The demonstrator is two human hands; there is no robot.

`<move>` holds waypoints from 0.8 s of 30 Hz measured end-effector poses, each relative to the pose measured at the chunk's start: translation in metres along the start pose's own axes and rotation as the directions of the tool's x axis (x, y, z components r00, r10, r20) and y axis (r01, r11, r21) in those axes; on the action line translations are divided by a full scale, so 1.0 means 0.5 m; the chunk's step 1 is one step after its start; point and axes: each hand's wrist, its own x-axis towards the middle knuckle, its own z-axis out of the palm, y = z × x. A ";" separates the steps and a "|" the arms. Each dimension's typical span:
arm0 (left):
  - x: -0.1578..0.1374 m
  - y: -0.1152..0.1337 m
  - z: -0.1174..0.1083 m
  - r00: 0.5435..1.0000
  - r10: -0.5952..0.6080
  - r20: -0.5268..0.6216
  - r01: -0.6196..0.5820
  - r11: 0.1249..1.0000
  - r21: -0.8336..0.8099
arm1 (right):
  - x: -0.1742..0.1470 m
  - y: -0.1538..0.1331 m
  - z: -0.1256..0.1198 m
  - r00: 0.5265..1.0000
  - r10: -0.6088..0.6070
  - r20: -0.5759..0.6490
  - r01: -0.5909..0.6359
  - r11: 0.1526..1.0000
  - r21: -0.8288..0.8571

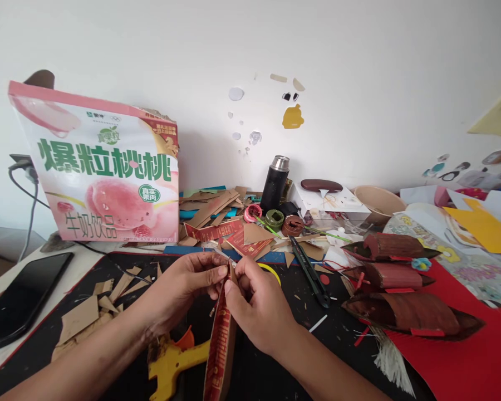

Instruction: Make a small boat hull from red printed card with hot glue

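Both of my hands pinch the far, pointed end of a long cardboard piece [220,348], red-printed inside and folded like a narrow boat hull. My left hand [198,275] grips its left side, fingers closed around the tip. From the right, my right hand [256,303] presses thumb and fingers on the same end. The fingers partly hide the tip. Under the hands lies a yellow tool [171,365] with an orange part, resembling a glue gun. A dark green utility knife [309,273] rests to the right of my right hand.
Cardboard scraps [81,323] lie at left near a black phone [25,298]. A large drink carton [104,178] stands behind. Open paint pots [274,219] and a black thermos [274,184] are at the back. Several brown model boats [421,312] sit on red paper [476,356] at right.
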 end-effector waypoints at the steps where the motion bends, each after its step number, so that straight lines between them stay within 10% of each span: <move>1: -0.001 0.000 0.000 1.000 0.002 0.003 -0.002 1.000 -0.003 | 0.000 0.000 0.000 1.000 -0.006 -0.002 0.006 1.000 0.004; 24: -0.002 0.012 0.001 0.999 0.015 0.043 -0.014 1.000 -0.016 | 0.003 -0.002 0.004 0.991 0.018 0.130 -0.067 0.923 0.380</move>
